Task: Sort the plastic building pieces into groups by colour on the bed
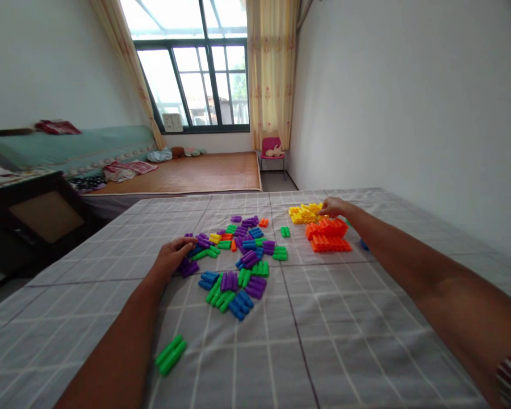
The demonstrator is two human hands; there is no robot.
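Head view: left hand (172, 257), half-curled, at purple tube blocks (189, 269); right hand (334, 207), fingers bunched, beside yellow blocks (302, 214), beyond orange blocks (330, 244); holds unclear.

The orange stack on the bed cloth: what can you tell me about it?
The orange stack is bright orange, made of ridged, tube-like pieces that look like plastic. They lie in what appear to be two layers, the upper set slightly left. It rests on the grey checked cloth, right of the scattered mixed-colour blocks. The yellow blocks lie just behind and to its left, and the right hand is just behind it; whether either touches it is unclear.
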